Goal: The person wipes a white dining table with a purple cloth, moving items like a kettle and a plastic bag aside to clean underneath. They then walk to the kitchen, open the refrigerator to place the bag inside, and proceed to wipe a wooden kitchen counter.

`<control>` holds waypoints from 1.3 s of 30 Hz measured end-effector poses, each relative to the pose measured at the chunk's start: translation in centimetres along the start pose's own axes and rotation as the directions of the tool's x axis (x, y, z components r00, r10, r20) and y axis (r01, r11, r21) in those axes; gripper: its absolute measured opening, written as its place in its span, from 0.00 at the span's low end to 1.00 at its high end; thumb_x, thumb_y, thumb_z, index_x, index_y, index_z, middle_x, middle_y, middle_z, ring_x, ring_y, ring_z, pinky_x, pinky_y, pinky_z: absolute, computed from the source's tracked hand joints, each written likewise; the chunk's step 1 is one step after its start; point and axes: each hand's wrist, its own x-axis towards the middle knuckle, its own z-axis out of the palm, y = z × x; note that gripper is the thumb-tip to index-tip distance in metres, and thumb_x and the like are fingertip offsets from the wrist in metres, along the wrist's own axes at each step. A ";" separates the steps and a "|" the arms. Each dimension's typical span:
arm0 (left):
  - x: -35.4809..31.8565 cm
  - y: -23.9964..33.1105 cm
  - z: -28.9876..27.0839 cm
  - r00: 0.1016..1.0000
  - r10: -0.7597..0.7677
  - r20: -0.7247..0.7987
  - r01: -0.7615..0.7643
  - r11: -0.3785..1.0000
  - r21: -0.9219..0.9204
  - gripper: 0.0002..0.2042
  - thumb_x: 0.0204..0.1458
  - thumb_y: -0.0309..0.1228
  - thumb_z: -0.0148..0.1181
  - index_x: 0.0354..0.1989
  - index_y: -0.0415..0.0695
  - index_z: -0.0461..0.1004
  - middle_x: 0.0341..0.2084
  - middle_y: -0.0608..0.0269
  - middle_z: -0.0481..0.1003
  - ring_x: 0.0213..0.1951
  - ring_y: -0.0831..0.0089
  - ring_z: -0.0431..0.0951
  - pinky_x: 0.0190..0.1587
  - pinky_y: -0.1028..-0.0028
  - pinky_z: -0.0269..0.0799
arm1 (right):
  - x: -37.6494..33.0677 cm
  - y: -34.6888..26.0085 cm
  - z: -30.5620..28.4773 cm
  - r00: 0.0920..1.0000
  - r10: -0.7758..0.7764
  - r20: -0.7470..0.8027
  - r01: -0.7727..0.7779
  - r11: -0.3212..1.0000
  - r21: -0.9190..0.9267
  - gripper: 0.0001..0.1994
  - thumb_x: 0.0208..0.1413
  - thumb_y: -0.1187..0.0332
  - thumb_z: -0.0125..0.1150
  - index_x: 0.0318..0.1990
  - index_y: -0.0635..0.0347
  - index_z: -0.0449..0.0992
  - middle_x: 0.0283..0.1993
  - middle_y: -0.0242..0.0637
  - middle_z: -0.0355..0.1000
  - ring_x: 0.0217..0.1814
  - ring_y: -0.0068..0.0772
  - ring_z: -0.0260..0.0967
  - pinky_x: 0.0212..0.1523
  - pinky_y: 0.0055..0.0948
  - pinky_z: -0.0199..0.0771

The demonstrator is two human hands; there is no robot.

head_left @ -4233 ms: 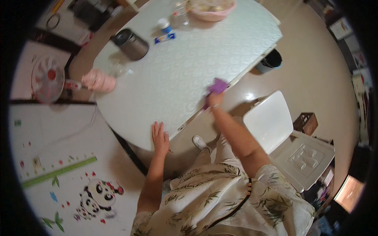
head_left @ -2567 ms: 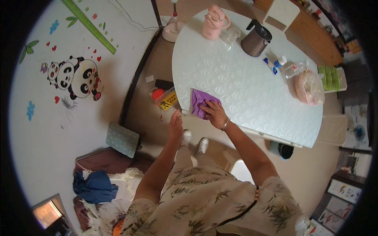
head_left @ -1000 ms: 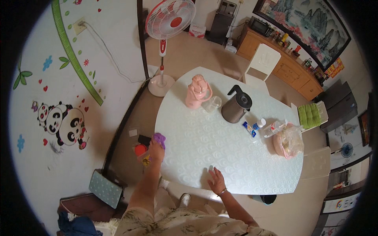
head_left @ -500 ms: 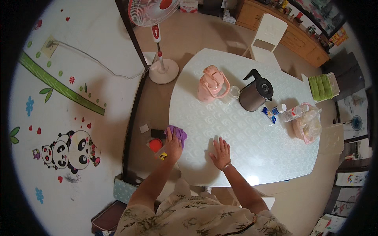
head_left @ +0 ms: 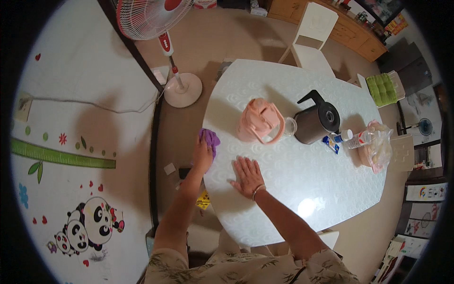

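Note:
My left hand (head_left: 203, 154) is closed on a crumpled purple cloth (head_left: 211, 141), pressed to the left edge of the table (head_left: 293, 199); part of the cloth lies hidden beneath my fingers. On the pale, swirl-patterned tabletop, my right hand (head_left: 248, 177) rests flat with its fingers spread and nothing in it. Beyond it stand a pink jug (head_left: 258, 120) with a looped handle and, just to its right, a small clear glass (head_left: 290, 127).
A dark thermal jug (head_left: 314, 122), a blue-and-yellow tube (head_left: 331, 145), a white-and-blue bottle (head_left: 344, 136), a clear plastic bottle (head_left: 359, 140) and a pink basket (head_left: 366, 156) with a plastic bag occupy the right side. A standing fan (head_left: 183, 90) is beyond the left edge.
My left hand has slid the purple cloth farther away along the table's left edge. My right hand has shifted left and forward across the tabletop. The whole view has also shifted.

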 end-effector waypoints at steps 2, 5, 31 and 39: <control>4.5 -0.7 0.3 0.999 0.039 0.004 -0.039 0.998 -0.055 0.26 0.50 0.20 0.49 0.61 0.38 0.59 0.61 0.40 0.56 0.60 0.45 0.59 0.61 0.61 0.57 | 0.3 -0.4 -0.7 0.999 0.010 0.052 -0.010 1.000 0.014 0.38 0.56 0.45 0.47 0.69 0.55 0.46 0.73 0.43 0.38 0.75 0.48 0.33 0.71 0.49 0.29; 12.5 -0.6 1.3 0.989 0.129 0.068 -0.118 0.982 -0.147 0.23 0.50 0.20 0.47 0.58 0.38 0.63 0.58 0.41 0.60 0.57 0.46 0.62 0.60 0.60 0.59 | 0.7 -0.6 -0.8 0.984 0.057 0.168 -0.055 0.998 -0.015 0.38 0.57 0.43 0.43 0.70 0.53 0.43 0.74 0.39 0.34 0.76 0.44 0.31 0.71 0.48 0.26; 17.2 0.5 -0.1 0.974 0.162 0.158 -0.149 0.985 -0.089 0.20 0.53 0.23 0.45 0.57 0.40 0.64 0.52 0.49 0.70 0.54 0.59 0.69 0.57 0.66 0.61 | 1.1 -0.7 -2.5 0.968 0.097 0.232 -0.110 0.993 0.046 0.49 0.46 0.35 0.53 0.70 0.51 0.42 0.74 0.38 0.35 0.76 0.42 0.30 0.71 0.48 0.24; -12.4 -1.5 -2.2 0.989 -0.135 0.063 0.147 0.955 -0.257 0.21 0.53 0.21 0.42 0.57 0.35 0.62 0.52 0.40 0.67 0.54 0.49 0.67 0.56 0.63 0.62 | -0.2 -0.4 -1.2 1.000 0.006 0.005 -0.006 1.000 -0.002 0.42 0.53 0.40 0.48 0.69 0.55 0.44 0.73 0.41 0.38 0.75 0.44 0.32 0.72 0.47 0.26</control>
